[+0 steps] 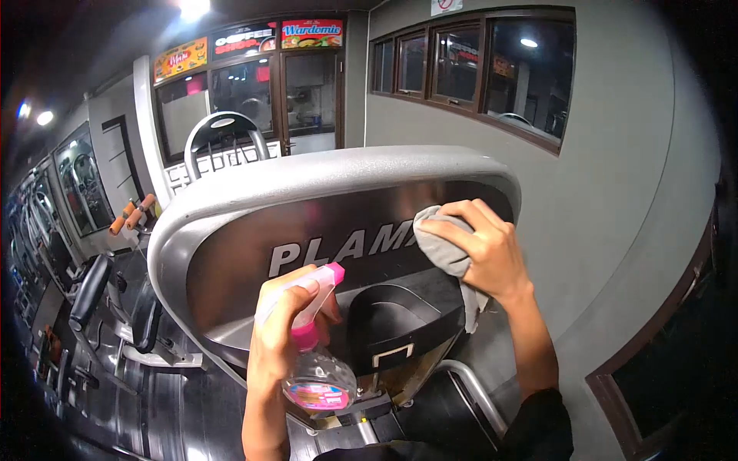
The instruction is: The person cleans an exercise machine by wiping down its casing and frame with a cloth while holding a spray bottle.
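Observation:
My left hand (278,326) is wrapped round the neck of a clear spray bottle (319,376) with a pink nozzle and collar and a pink label. My right hand (488,253) grips a grey cloth (442,244), which lies against the dark panel (231,261) over the end of the white lettering. A loose end of the cloth hangs below the hand. The panel has a thick silver rim (346,170). Below the lettering, between my hands, is a black round holder (396,315).
Gym equipment with black pads (92,292) and orange rollers (132,215) stands at the left. Another machine's rounded frame (223,123) rises behind the panel. A grey wall (615,192) with windows is at the right. A curved metal tube (473,396) runs low beside the machine.

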The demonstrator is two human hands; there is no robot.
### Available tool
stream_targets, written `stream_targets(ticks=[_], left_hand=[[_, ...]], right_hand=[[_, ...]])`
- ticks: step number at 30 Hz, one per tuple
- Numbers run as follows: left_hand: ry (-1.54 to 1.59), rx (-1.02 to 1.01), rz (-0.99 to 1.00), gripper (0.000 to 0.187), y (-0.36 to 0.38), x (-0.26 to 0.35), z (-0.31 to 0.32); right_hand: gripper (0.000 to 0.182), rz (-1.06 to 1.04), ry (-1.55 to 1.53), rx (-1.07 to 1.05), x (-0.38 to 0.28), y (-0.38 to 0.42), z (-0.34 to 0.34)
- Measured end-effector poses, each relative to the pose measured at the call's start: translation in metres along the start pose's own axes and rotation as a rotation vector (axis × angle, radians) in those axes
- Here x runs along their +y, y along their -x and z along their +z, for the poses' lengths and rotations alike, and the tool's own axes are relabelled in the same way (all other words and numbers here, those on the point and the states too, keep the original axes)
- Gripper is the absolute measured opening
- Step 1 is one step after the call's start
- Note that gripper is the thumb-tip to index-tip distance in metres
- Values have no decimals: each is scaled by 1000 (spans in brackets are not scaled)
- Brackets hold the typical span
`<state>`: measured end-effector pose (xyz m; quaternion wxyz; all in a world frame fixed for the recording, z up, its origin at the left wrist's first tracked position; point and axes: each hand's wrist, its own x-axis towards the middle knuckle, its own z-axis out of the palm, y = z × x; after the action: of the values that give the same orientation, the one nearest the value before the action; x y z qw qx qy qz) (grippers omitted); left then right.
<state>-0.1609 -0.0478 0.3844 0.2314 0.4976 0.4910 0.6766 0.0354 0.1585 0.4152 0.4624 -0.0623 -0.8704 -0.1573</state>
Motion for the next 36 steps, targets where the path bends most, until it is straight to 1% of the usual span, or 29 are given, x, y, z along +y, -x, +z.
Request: stream_targets(ticks=[2,3,4,6,7,8,10,11,12,14,17,18,20,21,22,24,25,27,28,29,30,31,32,33,34,36], left_hand=[[-49,-23,-71,42,0,-4,-3],[-50,-53,-86,42,0,-3,-3],[-52,-49,-85,42,0,-4,-4],[-2,-88,-150,42,0,-11,-8],[21,-134,-176,41,-1,-12,-11],[17,-135,-174,41,0,-13,-12],[42,-142,-190,41,2,-15,-11],[-36,-107,-167,50,2,-16,-9],[-33,-109,-167,50,3,-17,-9],[-57,-117,-169,49,4,-17,-12],[-65,-116,-158,48,5,-16,-14],[-69,-116,-154,48,5,-15,-16],[-9,-179,-166,41,7,-14,-19],[-4,-168,-160,40,7,-13,-18],[-3,-170,-160,40,7,-13,-18],[36,-162,-192,40,7,-16,-18],[36,-164,-191,40,7,-17,-17],[-7,-92,-192,47,7,-17,-14],[-7,-94,-190,47,7,-17,-14],[3,-75,-189,47,8,-17,-15],[11,-57,-187,47,8,-17,-14],[10,-58,-183,47,9,-18,-13],[41,-18,-174,47,9,-19,-13],[70,21,-166,47,9,-21,-13],[64,20,-163,47,8,-22,-15],[111,-1,-125,46,8,-24,-16]], right_hand=[[39,-127,17,-78,7,3,14],[33,-214,-10,-107,3,3,16],[33,-288,1,-215,4,7,20],[34,-402,-14,-322,3,10,25],[35,-423,3,-306,8,10,22],[35,-398,17,-302,15,10,17],[36,-331,51,-170,30,5,10],[37,-288,38,-44,31,1,7],[34,-273,108,21,31,-2,4],[35,-265,103,42,24,-1,9],[36,-464,65,-198,17,13,25],[34,-458,32,-273,11,14,27],[34,-477,84,-257,23,13,20],[32,-434,105,-201,29,12,16],[30,-364,72,-129,34,7,12],[32,-260,71,101,36,-2,14],[35,-190,63,113,31,-5,14],[36,-169,54,136,14,-9,25],[37,-151,44,157,5,-10,31],[36,-176,-34,131,-5,-11,38],[34,-280,-44,74,-10,-10,46],[33,-330,-21,45,-21,-11,48],[33,-379,2,19,-28,-13,49],[34,-417,48,13,-21,-14,44],[34,-374,47,42,-11,-13,41],[33,-185,57,150,5,-17,31]])
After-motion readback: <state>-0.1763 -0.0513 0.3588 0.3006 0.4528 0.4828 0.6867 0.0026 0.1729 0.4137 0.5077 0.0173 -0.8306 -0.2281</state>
